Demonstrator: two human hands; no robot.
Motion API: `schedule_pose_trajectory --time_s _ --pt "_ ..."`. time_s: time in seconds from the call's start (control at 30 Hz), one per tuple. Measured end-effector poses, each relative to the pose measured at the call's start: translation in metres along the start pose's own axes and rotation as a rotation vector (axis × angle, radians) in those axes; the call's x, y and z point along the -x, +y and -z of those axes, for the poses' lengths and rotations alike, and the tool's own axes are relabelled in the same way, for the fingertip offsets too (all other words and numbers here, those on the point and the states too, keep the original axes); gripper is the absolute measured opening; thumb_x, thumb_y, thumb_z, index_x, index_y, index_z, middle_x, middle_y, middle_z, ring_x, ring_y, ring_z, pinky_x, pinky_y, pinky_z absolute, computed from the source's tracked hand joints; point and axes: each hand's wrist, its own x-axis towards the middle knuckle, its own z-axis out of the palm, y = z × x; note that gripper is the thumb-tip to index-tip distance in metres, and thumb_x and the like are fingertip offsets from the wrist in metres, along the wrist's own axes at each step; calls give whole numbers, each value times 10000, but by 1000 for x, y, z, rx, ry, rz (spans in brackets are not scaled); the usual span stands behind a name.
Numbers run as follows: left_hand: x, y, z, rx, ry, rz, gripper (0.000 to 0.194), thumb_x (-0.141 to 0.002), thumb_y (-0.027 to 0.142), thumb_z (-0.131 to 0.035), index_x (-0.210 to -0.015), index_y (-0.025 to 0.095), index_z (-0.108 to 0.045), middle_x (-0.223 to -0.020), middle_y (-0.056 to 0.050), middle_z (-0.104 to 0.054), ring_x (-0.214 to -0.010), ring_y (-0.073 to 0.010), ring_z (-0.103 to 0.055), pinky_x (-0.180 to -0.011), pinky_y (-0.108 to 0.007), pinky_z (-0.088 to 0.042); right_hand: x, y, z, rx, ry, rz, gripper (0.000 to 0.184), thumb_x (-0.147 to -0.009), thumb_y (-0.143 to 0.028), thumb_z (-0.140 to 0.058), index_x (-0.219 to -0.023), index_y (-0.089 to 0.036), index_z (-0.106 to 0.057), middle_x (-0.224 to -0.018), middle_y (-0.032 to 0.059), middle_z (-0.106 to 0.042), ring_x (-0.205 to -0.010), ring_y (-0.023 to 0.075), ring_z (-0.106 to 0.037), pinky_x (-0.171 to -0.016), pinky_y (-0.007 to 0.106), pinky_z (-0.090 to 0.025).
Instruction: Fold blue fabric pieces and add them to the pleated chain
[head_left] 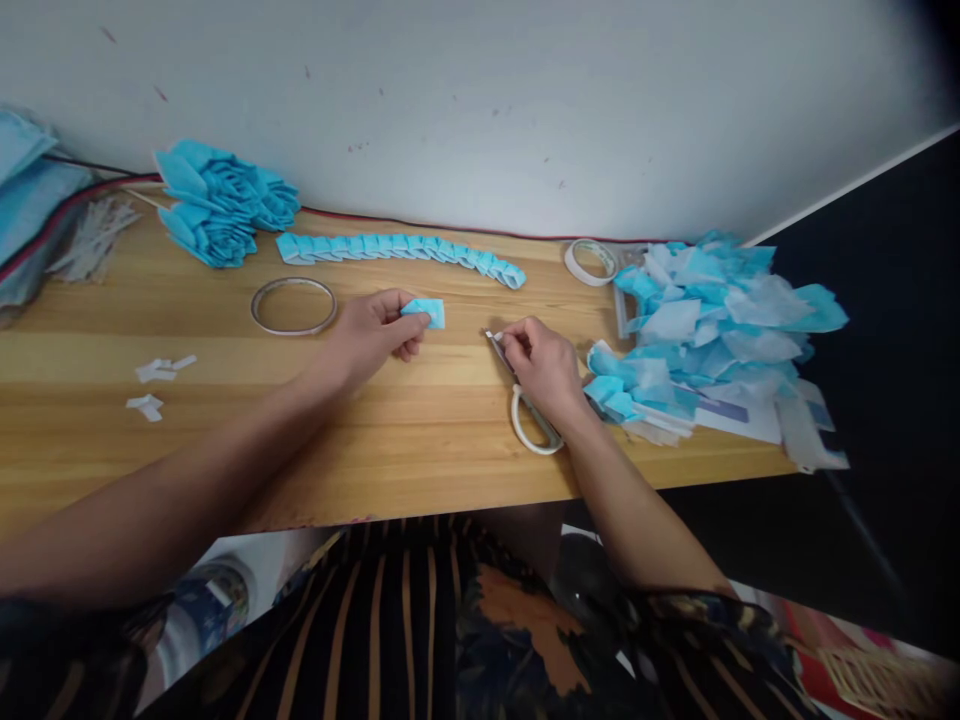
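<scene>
My left hand (379, 328) pinches a small folded piece of light-blue material (427, 313) between thumb and fingers, a little above the table. To its right, my right hand (546, 365) is closed, thumb and forefinger together at a tiny white strip (498, 336). Scissors with white handles (519, 425) lie beneath that hand, their blade tips showing just left of its fingers. Part of the scissors is covered by the hand. Behind both hands stretches a long chain of folded blue pieces (397, 246).
Blue folded flowers (225, 200) lie at the back left, near white strips (94, 238). One tape roll (294, 330) rests left of my left hand, another (591, 262) at the back right. Small white scraps (154, 372) lie left. Loose blue and white pieces (712, 310) are heaped right.
</scene>
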Motion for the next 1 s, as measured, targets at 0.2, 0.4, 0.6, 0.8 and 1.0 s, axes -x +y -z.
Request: schedule_pose_trajectory --time_s 0.2,0.4,0.6,0.8,1.0 --pt "1 2 -1 -11 1 40 148 -800 252 -689 -696 180 -610 -591 21 -631 -532 -92 -560 -539 -193 -472 -1 4 0 -95 28 -5 114 -927 -305 -585 -865 -234 -650 -840 41 -771 -773 222 -691 -692 333 -459" --pt "2 0 -3 -8 -93 52 172 -799 264 -701 -681 171 -617 -612 14 -645 -538 -85 -578 -552 -194 -493 5 -20 16 -201 169 96 137 -951 -321 -602 -907 -249 -710 -847 12 -774 -704 177 -666 -680 315 -506" --pt "3 2 -1 -8 -164 94 182 -828 274 -687 -690 170 -630 -594 8 -653 -520 -93 -592 -531 -201 -476 -4 -57 27 -135 208 561 177 -990 -241 -562 -902 -268 -714 -824 29 -763 -749 194 -678 -740 370 -525" --pt "5 9 -1 1 -200 116 205 -844 250 -667 -664 166 -615 -577 9 -644 -503 -85 -584 -518 -198 -415 -13 -54 6 -70 209 741 169 -979 -180 -575 -936 -274 -708 -891 37 -786 -819 212 -706 -747 392 -521" --pt "5 7 -1 43 -232 159 198 -835 250 -682 -671 168 -606 -579 6 -645 -504 -87 -593 -513 -197 -405 -11 -46 -3 -10 218 751 182 -977 -170 -580 -955 -284 -721 -902 37 -791 -831 214 -708 -755 397 -540"
